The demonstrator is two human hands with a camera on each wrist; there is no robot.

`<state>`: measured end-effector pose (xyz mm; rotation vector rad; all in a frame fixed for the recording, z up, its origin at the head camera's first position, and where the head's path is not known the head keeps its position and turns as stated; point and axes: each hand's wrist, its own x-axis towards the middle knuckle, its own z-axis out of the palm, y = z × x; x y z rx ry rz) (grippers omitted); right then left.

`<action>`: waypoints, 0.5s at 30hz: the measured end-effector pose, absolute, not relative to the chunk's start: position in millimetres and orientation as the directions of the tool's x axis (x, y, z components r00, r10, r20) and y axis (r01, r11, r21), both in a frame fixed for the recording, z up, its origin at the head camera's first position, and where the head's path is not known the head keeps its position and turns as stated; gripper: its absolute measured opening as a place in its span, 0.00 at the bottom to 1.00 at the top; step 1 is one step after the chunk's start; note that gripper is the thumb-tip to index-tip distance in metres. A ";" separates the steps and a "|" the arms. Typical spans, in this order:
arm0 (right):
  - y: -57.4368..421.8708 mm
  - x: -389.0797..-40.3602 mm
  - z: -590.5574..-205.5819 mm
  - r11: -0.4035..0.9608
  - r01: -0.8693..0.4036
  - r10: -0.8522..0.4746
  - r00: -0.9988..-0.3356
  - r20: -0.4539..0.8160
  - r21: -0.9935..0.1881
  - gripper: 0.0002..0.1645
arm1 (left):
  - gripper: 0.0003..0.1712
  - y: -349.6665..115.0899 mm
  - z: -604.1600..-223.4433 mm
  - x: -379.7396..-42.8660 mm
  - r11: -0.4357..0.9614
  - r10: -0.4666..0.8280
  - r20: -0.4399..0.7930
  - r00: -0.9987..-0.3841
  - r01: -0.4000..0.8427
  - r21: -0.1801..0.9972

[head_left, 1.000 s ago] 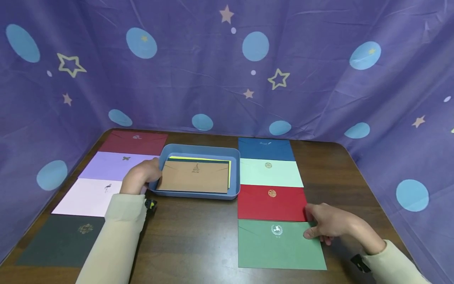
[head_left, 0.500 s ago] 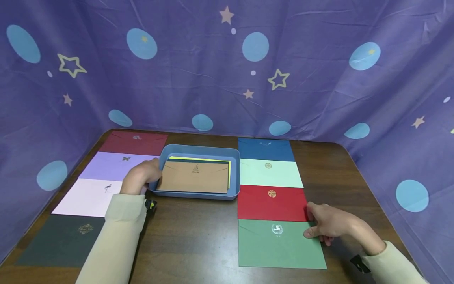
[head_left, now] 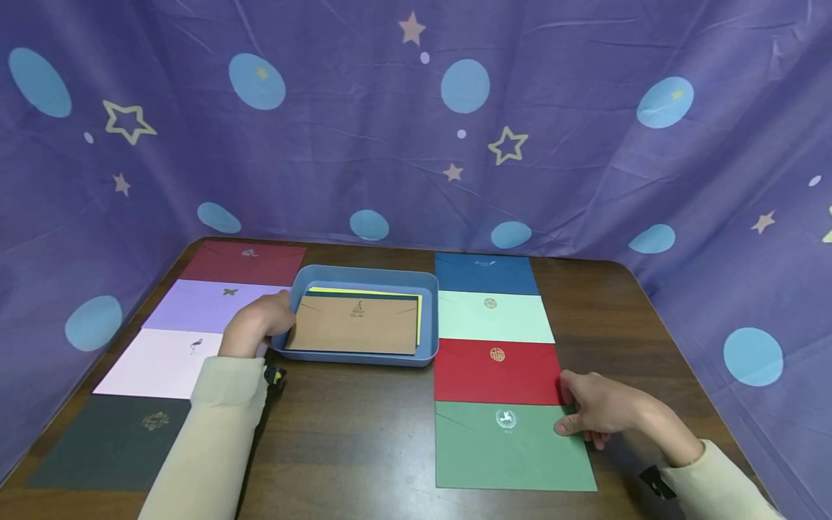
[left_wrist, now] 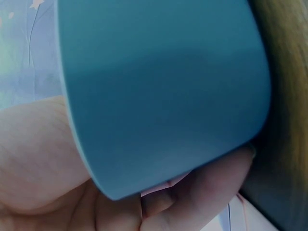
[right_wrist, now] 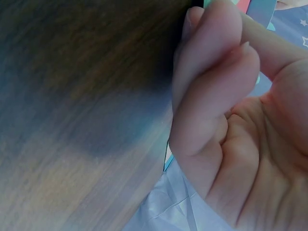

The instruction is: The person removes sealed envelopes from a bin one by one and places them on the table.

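Observation:
My left hand (head_left: pixel 258 323) grips the left end of a blue tray (head_left: pixel 372 276). In the left wrist view the thumb lies on one side of the tray's wall (left_wrist: pixel 166 96) and fingers curl on the other. A brown envelope (head_left: pixel 357 328) with a sailboat print lies in the tray, over dark and yellow ones. My right hand (head_left: pixel 611 408) holds the right edge of a green envelope (head_left: pixel 507 458), thumb on top. Its index finger touches the right edge of a red envelope (head_left: pixel 474 372). In the right wrist view the other fingers (right_wrist: pixel 211 96) are curled low beside the wooden table.
Above the red envelope lie a mint envelope (head_left: pixel 520 321) and a blue envelope (head_left: pixel 477 278). The left column holds maroon (head_left: pixel 260 271), lilac (head_left: pixel 188 307), white (head_left: pixel 152 368) and dark green (head_left: pixel 110 455) envelopes. A purple curtain (head_left: pixel 383 173) hangs behind the wooden table (head_left: pixel 344 440).
The green envelope has shifted very slightly away from me, toward the red one. Both hands stay in nearly the same places, and the tray has not moved.

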<state>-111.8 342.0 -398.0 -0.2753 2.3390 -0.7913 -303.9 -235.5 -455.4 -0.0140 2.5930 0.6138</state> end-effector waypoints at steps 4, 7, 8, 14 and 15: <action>341.4 -111.6 -397.8 0.790 0.011 -0.393 -0.758 -0.520 -0.613 0.23 | 0.14 -235.3 -456.3 -303.7 0.897 0.113 -0.433 -0.894 -0.095 0.431; 341.6 -110.7 -397.3 0.787 0.005 -0.406 -0.749 -0.524 -0.617 0.22 | 0.15 -234.0 -455.3 -302.9 0.892 0.097 -0.437 -0.894 -0.117 0.436; 341.9 -110.5 -396.8 0.785 0.002 -0.413 -0.744 -0.525 -0.619 0.22 | 0.16 -233.9 -455.1 -302.9 0.890 0.092 -0.441 -0.893 -0.125 0.439; 342.6 -114.0 -383.9 0.771 -0.053 -0.462 -0.733 -0.499 -0.635 0.19 | 0.17 -232.8 -454.7 -304.9 0.886 0.096 -0.461 -0.882 -0.135 0.443; 341.8 -115.7 -380.2 0.768 -0.070 -0.471 -0.736 -0.486 -0.637 0.19 | 0.18 -233.7 -456.0 -306.5 0.886 0.092 -0.464 -0.881 -0.140 0.442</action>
